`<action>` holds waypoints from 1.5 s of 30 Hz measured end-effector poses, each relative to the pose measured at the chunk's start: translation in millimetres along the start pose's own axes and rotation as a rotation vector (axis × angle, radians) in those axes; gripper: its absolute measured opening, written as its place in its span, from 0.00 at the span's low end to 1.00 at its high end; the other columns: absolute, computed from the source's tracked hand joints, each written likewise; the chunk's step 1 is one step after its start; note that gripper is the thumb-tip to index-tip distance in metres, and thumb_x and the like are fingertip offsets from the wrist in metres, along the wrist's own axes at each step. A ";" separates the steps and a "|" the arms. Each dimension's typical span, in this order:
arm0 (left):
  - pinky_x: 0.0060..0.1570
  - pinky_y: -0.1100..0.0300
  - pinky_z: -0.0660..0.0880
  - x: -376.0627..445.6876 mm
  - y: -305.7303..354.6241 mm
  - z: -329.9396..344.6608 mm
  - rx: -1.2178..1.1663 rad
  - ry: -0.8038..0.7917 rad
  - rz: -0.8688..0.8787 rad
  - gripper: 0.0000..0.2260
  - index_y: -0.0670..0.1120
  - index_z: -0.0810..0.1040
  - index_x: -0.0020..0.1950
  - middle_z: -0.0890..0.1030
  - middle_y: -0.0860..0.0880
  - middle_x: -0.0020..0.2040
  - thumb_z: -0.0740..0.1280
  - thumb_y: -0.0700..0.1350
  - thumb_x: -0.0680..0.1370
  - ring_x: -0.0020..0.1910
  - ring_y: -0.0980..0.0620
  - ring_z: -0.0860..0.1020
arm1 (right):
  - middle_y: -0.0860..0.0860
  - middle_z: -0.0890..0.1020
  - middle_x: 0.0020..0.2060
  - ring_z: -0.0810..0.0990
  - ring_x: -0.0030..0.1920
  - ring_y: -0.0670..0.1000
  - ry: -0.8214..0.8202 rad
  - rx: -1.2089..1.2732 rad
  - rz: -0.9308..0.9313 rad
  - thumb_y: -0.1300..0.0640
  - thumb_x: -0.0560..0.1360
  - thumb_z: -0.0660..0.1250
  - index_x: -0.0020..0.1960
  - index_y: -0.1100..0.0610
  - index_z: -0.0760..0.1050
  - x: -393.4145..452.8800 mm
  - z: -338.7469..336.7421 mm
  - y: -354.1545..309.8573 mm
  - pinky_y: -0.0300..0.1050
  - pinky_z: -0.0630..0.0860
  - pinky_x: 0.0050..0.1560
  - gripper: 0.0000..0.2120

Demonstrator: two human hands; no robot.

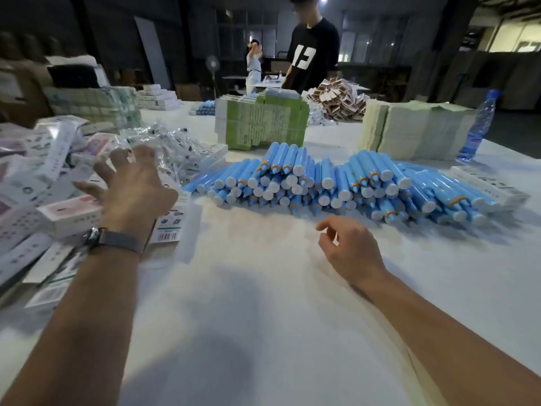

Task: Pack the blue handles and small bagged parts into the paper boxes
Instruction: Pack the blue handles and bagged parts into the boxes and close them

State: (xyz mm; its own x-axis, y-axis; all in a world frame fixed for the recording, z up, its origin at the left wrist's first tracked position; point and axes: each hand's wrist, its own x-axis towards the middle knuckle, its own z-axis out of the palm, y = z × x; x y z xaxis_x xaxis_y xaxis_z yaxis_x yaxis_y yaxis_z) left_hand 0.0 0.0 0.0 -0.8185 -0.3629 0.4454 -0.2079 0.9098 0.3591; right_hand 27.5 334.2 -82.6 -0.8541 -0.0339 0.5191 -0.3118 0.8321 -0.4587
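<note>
Fingers (pixel 117 168) of the left hand (pixel 131 191) spread, released, over paper boxes (pixel 70 215) at the worktop's (pixel 263 288) left edge, apparently not touching. Right hand (pixel 348 247) loosely curled, empty; blue handles (pixel 322 183) just beyond, ends toward it.

Counts across the white tabletop (pixel 263 288)

Two bare hands are showing, the left hand (pixel 131 189) and the right hand (pixel 348 247); one heap of blue plastic handles with white end caps (pixel 322 186) is lying there, too many to count; one pile of clear small bagged parts (pixel 172 142) and one blurred, uncountable heap of white paper boxes (pixel 44 186) are sitting alongside; one clear plastic water bottle (pixel 478 127) is standing; two people are standing beyond.
</note>
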 end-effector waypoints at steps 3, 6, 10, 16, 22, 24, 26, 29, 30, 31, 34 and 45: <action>0.70 0.29 0.52 -4.1 -14.1 -0.8 0.215 -0.148 -0.114 0.27 0.49 0.59 0.69 0.66 0.35 0.70 0.68 0.44 0.74 0.71 0.30 0.61 | 0.43 0.76 0.35 0.73 0.40 0.48 -0.036 0.011 0.005 0.59 0.74 0.67 0.48 0.50 0.79 1.4 -0.7 -1.6 0.44 0.68 0.42 0.06; 0.67 0.39 0.63 -9.7 -12.1 1.9 0.292 -0.175 -0.060 0.23 0.50 0.68 0.69 0.75 0.38 0.65 0.65 0.39 0.74 0.65 0.34 0.70 | 0.42 0.75 0.34 0.73 0.40 0.47 -0.070 0.022 -0.007 0.59 0.74 0.66 0.48 0.49 0.78 1.0 0.3 -0.1 0.45 0.70 0.43 0.06; 0.60 0.44 0.68 -18.1 12.6 -8.7 0.259 -0.168 0.026 0.21 0.51 0.75 0.65 0.77 0.41 0.60 0.71 0.44 0.72 0.61 0.38 0.73 | 0.41 0.75 0.33 0.73 0.40 0.47 -0.068 0.033 -0.013 0.59 0.74 0.67 0.47 0.48 0.78 1.4 1.7 2.3 0.45 0.68 0.43 0.06; 0.47 0.59 0.65 -50.8 75.8 -5.7 -0.324 -0.092 0.374 0.21 0.50 0.76 0.64 0.72 0.50 0.51 0.74 0.53 0.73 0.48 0.51 0.72 | 0.42 0.76 0.34 0.74 0.39 0.45 -0.035 0.096 0.005 0.59 0.74 0.66 0.48 0.48 0.78 1.5 0.4 0.0 0.45 0.70 0.42 0.07; 0.44 0.54 0.80 -80.8 112.1 24.0 -1.326 -0.410 0.092 0.11 0.50 0.78 0.61 0.84 0.50 0.52 0.62 0.51 0.82 0.48 0.52 0.83 | 0.46 0.74 0.27 0.72 0.31 0.47 0.070 0.221 0.036 0.62 0.75 0.67 0.46 0.52 0.79 8.2 -3.2 -3.8 0.46 0.71 0.38 0.06; 0.36 0.61 0.78 -87.1 111.7 38.0 -1.427 -0.487 -0.016 0.16 0.48 0.78 0.60 0.85 0.51 0.47 0.59 0.56 0.81 0.43 0.54 0.84 | 0.46 0.75 0.27 0.72 0.30 0.44 0.120 0.304 0.053 0.61 0.76 0.67 0.45 0.49 0.78 21.4 -7.7 -5.8 0.40 0.69 0.35 0.07; 0.34 0.61 0.78 -92.3 107.0 52.0 -1.444 -0.590 -0.070 0.23 0.51 0.80 0.57 0.85 0.48 0.46 0.63 0.66 0.74 0.41 0.51 0.83 | 0.43 0.77 0.31 0.75 0.33 0.40 0.144 0.352 0.105 0.57 0.76 0.67 0.50 0.48 0.77 46.1 -13.3 -7.3 0.38 0.71 0.37 0.05; 0.37 0.56 0.79 -94.3 103.2 65.3 -1.421 -0.706 -0.072 0.26 0.56 0.83 0.53 0.85 0.46 0.46 0.66 0.73 0.66 0.41 0.49 0.82 | 0.49 0.77 0.54 0.78 0.51 0.47 0.062 0.171 0.211 0.49 0.78 0.63 0.67 0.47 0.70 93.7 -20.4 -3.5 0.48 0.74 0.51 0.17; 0.38 0.55 0.79 -93.7 103.4 67.4 -1.416 -0.720 -0.058 0.24 0.58 0.84 0.51 0.85 0.47 0.46 0.66 0.73 0.66 0.41 0.50 0.82 | 0.51 0.74 0.61 0.77 0.57 0.52 0.014 0.059 0.248 0.46 0.79 0.61 0.71 0.45 0.66 108.0 -21.2 0.0 0.52 0.74 0.56 0.21; 0.39 0.55 0.79 -93.3 103.8 69.0 -1.412 -0.722 -0.030 0.22 0.60 0.84 0.50 0.86 0.48 0.45 0.66 0.72 0.66 0.41 0.51 0.83 | 0.53 0.72 0.65 0.76 0.60 0.55 -0.036 -0.038 0.281 0.43 0.79 0.59 0.72 0.43 0.63 120.1 -20.8 3.2 0.54 0.74 0.58 0.22; 0.41 0.55 0.78 -93.7 103.5 71.2 -1.423 -0.662 0.106 0.20 0.60 0.84 0.50 0.84 0.53 0.41 0.66 0.68 0.65 0.39 0.53 0.82 | 0.52 0.74 0.64 0.78 0.53 0.56 -0.167 -0.203 0.333 0.40 0.79 0.56 0.67 0.44 0.70 143.3 -13.0 11.4 0.51 0.75 0.52 0.20; 0.50 0.66 0.76 -104.3 104.4 68.5 -1.419 -0.417 0.340 0.27 0.55 0.71 0.67 0.80 0.59 0.57 0.66 0.60 0.69 0.56 0.57 0.78 | 0.54 0.73 0.40 0.71 0.34 0.52 -0.126 0.234 0.574 0.57 0.72 0.68 0.57 0.60 0.71 152.3 -22.0 -2.7 0.44 0.70 0.29 0.16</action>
State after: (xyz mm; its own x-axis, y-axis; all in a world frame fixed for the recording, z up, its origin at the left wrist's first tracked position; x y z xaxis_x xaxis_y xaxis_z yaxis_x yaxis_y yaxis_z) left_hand 27.0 146.7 -65.2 -0.8587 0.1205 0.4982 0.4898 -0.0933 0.8668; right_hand -92.6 339.0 13.6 -0.9503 0.3054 0.0610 0.1402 0.5944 -0.7918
